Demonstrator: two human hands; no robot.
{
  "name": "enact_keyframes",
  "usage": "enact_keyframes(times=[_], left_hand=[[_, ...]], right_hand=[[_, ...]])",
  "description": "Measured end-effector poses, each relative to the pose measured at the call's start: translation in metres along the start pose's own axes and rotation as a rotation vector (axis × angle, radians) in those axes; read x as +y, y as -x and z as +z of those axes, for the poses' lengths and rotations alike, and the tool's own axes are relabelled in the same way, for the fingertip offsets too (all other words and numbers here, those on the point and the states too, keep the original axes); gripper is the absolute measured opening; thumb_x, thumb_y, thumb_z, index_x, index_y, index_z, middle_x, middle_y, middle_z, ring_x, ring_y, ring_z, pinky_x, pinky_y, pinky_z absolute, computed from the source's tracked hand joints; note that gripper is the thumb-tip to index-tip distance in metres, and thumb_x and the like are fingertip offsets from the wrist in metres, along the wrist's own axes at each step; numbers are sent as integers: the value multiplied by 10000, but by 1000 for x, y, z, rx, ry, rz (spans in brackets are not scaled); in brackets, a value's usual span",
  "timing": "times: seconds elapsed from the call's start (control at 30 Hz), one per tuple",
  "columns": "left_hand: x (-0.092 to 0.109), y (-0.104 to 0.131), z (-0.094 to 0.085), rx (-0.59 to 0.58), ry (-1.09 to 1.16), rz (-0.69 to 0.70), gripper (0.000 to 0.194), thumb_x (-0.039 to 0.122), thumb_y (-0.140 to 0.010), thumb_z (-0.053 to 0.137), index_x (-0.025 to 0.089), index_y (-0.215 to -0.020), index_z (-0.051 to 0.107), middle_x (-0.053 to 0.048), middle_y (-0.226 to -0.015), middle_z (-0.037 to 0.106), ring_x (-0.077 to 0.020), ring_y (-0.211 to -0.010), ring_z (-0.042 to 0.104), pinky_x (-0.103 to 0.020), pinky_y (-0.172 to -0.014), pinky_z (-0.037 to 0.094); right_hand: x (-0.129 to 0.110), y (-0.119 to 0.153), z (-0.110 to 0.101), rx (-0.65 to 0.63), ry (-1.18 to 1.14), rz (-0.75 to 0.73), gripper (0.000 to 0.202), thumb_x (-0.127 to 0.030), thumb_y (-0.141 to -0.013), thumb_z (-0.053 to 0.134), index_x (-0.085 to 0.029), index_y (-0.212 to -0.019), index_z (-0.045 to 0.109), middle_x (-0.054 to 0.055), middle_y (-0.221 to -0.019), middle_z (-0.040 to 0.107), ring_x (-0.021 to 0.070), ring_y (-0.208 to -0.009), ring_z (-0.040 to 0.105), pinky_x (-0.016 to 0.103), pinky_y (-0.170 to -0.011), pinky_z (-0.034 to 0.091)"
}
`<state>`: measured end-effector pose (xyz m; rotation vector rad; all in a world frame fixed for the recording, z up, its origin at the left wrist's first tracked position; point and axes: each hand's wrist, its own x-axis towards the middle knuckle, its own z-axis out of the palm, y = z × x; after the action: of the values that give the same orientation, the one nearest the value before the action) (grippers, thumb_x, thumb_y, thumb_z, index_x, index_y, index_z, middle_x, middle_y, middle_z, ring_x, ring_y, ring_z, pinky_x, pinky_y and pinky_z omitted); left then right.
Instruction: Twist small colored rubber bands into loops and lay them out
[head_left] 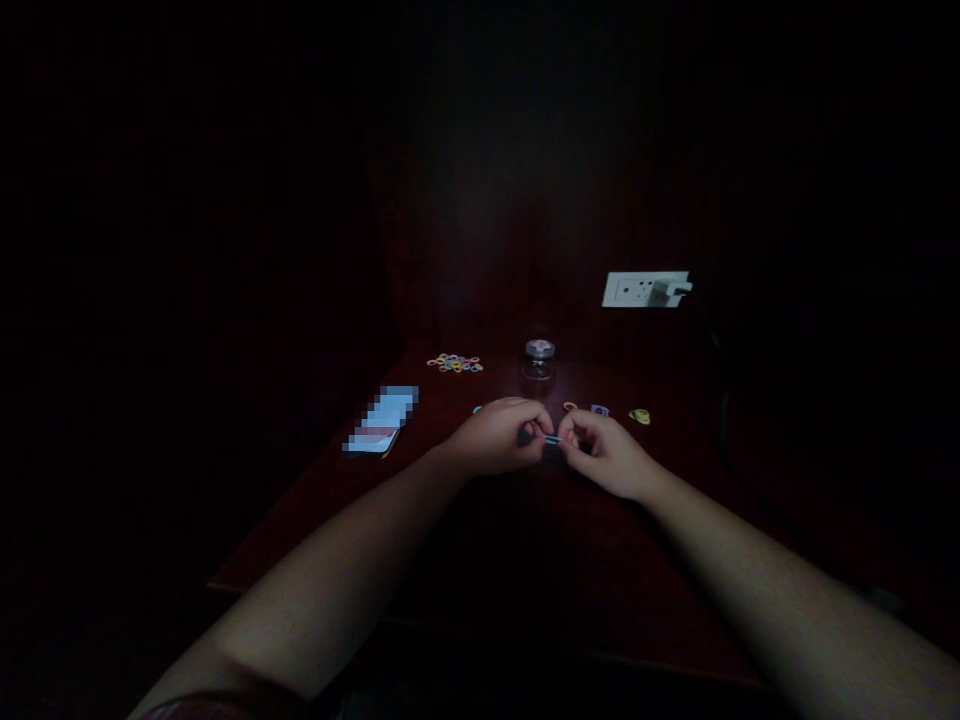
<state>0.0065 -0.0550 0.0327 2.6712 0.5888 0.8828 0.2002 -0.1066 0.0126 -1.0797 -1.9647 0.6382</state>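
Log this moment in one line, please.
left hand: holding pale loop | right hand: holding same loop | beyond hands: clear jar, colourful loop pile | left side: lit phone

L hand [499,435] hides most of a blue thing [477,410], fingers [570,441] cover ends of held band [552,439]. Phone [382,418] screen's pixelated tbh, unreadable. Arms [330,570] cut off @ btm & R edges.

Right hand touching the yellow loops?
Apart. In the head view, a strip of dark tabletop shows between the right hand and the yellow loops.
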Motion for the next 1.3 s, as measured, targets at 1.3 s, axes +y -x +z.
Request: enact_keyframes(times=[1.3], left_hand=[[-3,1,0,-66,29,-54,94,200,-789,575,171,-846,644,-7,-792,677,-99,-699,605,-197,-639,446]], right_hand=[[1,1,2,0,-22,15,132,-275,-844,543,-160,-781,551,-21,-621,463,109,-564,400,241,-529,340]])
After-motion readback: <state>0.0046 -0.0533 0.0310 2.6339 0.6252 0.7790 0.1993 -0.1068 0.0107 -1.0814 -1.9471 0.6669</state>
